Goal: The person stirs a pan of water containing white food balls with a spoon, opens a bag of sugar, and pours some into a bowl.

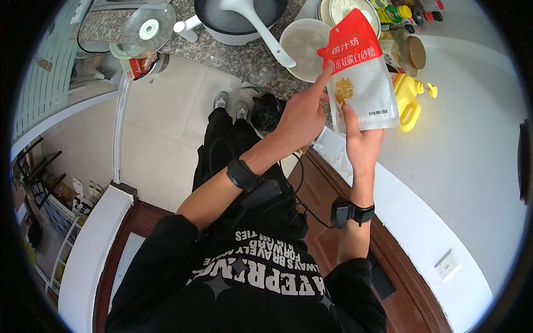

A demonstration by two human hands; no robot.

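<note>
A red and white plastic food pouch (pixel 362 91), printed with writing, is held up over the counter's right end. My right hand (pixel 363 143) grips its lower edge, thumb on the front and fingers behind it. My left hand (pixel 306 112) is at the pouch's left side, its index finger stretched onto the red upper part and the other fingers curled. Whether it also pinches the edge is hard to tell. Just behind the pouch stands a white bowl (pixel 303 50), partly covered by it. The handle of a white ladle (pixel 266 37) reaches over the bowl's left rim.
The ladle rests across a white pot (pixel 233 39) with a dark inside. A glass lid (pixel 148 29) lies at the counter's left. Stacked plates (pixel 322 12), sauce bottles (pixel 393 14), a brown-lidded jar (pixel 414 52) and a yellow pump bottle (pixel 408 102) stand right. A black bag (pixel 268 112) sits on the floor.
</note>
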